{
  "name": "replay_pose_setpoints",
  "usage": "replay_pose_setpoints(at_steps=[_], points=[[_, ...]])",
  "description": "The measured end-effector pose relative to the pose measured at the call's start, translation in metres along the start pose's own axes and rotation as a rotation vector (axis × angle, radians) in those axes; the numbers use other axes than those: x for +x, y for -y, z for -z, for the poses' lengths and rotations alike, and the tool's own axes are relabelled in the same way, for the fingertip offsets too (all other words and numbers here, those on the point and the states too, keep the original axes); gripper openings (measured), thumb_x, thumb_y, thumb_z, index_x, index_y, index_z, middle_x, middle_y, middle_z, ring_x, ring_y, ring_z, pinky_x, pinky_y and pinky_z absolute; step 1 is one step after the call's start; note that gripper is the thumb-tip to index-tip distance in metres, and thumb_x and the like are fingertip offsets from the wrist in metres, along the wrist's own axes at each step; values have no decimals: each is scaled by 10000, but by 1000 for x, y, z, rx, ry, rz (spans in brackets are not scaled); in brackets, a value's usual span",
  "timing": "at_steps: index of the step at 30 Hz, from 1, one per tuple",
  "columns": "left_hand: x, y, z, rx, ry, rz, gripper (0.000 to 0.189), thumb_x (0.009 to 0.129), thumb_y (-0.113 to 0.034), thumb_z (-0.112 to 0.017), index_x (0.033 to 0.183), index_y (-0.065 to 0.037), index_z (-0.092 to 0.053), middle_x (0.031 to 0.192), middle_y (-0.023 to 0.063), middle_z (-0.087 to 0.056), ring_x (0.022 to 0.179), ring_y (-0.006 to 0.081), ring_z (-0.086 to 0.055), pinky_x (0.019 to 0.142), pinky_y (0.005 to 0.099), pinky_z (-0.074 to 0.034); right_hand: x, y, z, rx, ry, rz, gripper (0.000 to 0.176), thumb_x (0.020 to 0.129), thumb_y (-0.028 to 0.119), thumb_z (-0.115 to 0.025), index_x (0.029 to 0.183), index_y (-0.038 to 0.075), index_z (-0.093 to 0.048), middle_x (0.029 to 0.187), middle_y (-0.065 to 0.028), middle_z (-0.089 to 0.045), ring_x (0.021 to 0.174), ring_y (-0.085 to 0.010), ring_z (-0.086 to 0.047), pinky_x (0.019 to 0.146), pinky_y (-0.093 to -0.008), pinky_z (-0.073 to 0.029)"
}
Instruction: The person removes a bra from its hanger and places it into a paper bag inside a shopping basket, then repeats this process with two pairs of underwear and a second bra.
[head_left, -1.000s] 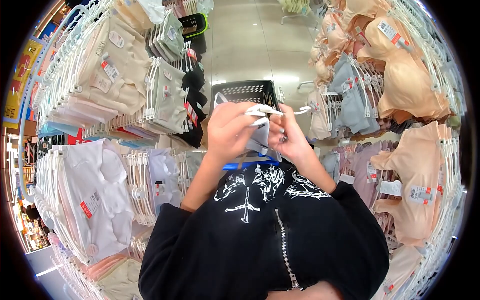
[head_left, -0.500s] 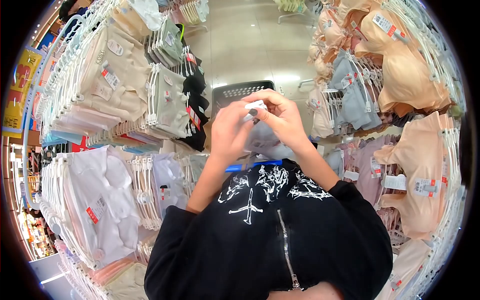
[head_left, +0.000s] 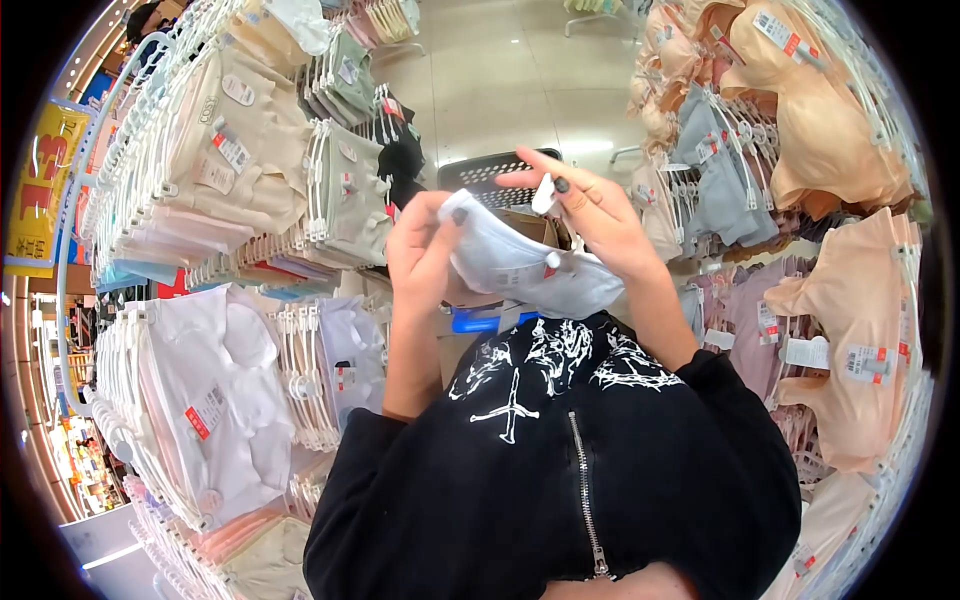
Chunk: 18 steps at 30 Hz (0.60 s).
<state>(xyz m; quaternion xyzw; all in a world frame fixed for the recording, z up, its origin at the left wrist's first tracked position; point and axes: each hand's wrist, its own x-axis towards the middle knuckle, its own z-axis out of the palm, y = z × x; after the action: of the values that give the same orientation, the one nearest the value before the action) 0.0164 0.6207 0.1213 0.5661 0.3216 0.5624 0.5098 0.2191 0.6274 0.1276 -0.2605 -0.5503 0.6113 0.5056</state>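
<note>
The left hand [head_left: 416, 252] pinches the pale grey garment [head_left: 497, 245] at its upper edge, slung between the hands near the basket [head_left: 466, 176]; the right hand [head_left: 606, 222] apparently pinches a white clip [head_left: 545, 195], best held steady so fabric isn't strained.

A pale grey-white garment [head_left: 528, 274] is held up in the air, pinched at its 10 o'clock end and sloping down towards 4 o'clock. Its upper edge sags in a soft curve, and the cloth is mostly smooth, with faint small print and a red mark [head_left: 551, 262] near the middle. Above it, at 12 o'clock, a small white piece [head_left: 544, 195], perhaps part of a hanger, tilts towards 1 o'clock, gripped near its top.
</note>
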Motion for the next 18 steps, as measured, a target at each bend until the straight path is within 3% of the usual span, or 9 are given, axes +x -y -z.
replay_pose_setpoints(at_steps=[4, 8, 9, 13, 14, 18], points=[[2, -8, 9, -13, -74, -85, 90, 840, -46, -520, 901, 19, -527, 767, 6, -550, 688, 39, -485, 622, 150, -368, 0, 2, 13, 112, -124, 71, 479, 893, 263, -429, 1250, -49, -359, 1127, -173, -529, 919, -146, -532, 811, -249, -404], [1, -15, 6, 10, 9, -84, 82, 824, -24, -521, 891, 23, -523, 767, 9, -551, 690, 52, -496, 634, 164, -381, -6, 13, 14, 84, -225, 164, 394, 838, 212, -538, 1116, -58, -467, 1077, -227, -544, 897, -175, -548, 814, -267, -409], [-1, -14, 2, 29, 21, -83, 82, 817, -16, -521, 888, 24, -522, 773, 12, -552, 692, 57, -499, 637, 170, -386, -8, 16, 10, 81, -224, 154, 312, 813, 181, -576, 1012, -47, -499, 1050, -244, -552, 886, -164, -557, 802, -261, -420], [-4, -7, -6, 123, 77, -77, 117, 765, 17, -522, 880, 22, -539, 821, 40, -566, 719, 76, -513, 660, 192, -401, -11, 12, -14, 29, -123, 163, 172, 815, 82, -554, 923, -40, -498, 1013, -229, -574, 870, -173, -576, 777, -279, -453], [-5, -6, -8, 148, 89, -73, 125, 758, 17, -525, 881, 20, -544, 829, 45, -569, 724, 76, -514, 663, 192, -401, -13, 10, -16, -6, -137, 81, 160, 818, 67, -543, 925, -43, -500, 995, -221, -583, 872, -174, -575, 784, -284, -452], [-5, -6, -9, 331, 40, -169, 139, 714, 13, -556, 851, 4, -579, 785, 71, -584, 727, 139, -522, 664, 229, -402, -12, 4, -22, 33, -118, 98, 128, 832, 67, -527, 913, -32, -519, 963, -182, -603, 811, -139, -579, 677, -237, -459]])
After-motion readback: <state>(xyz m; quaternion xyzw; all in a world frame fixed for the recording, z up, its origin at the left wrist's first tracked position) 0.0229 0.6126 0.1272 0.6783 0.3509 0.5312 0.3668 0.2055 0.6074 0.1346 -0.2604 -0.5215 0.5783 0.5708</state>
